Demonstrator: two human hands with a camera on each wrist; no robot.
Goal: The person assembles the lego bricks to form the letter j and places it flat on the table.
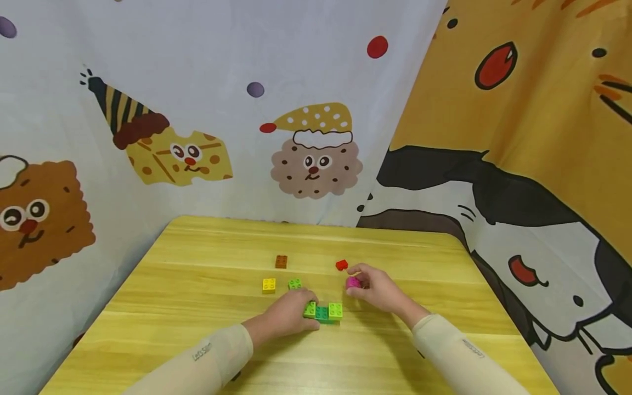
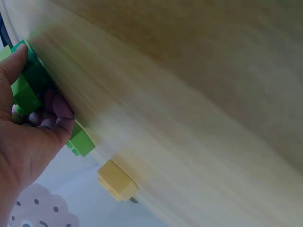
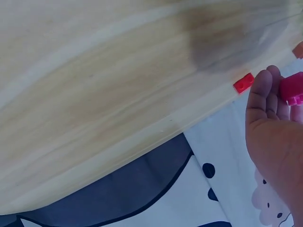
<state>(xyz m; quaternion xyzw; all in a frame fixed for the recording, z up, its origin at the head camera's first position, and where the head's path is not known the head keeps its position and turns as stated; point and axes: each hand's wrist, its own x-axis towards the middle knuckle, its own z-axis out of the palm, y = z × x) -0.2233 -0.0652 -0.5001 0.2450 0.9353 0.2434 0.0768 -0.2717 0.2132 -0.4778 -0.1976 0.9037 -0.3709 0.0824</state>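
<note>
Near the front middle of the table, my left hand (image 1: 288,314) grips a joined row of toy building bricks at its left end. A dark green brick (image 1: 322,313) forms the bottom, with a light green brick (image 1: 309,309) on its left and a lime brick (image 1: 336,311) on its right. In the left wrist view, the thumb presses on the side of the dark green brick (image 2: 34,68). To the right of this row, my right hand (image 1: 377,288) pinches a magenta brick (image 1: 353,282) between thumb and fingers. The right wrist view shows the magenta brick (image 3: 292,88) only partly.
Behind my left hand lies a loose green brick (image 1: 294,283), with a yellow brick (image 1: 269,286) to its left. A brown brick (image 1: 281,261) sits farther back. Just beyond my right fingers is a red brick (image 1: 342,265). A printed cloth (image 1: 207,49) hangs behind the wooden table (image 1: 197,263).
</note>
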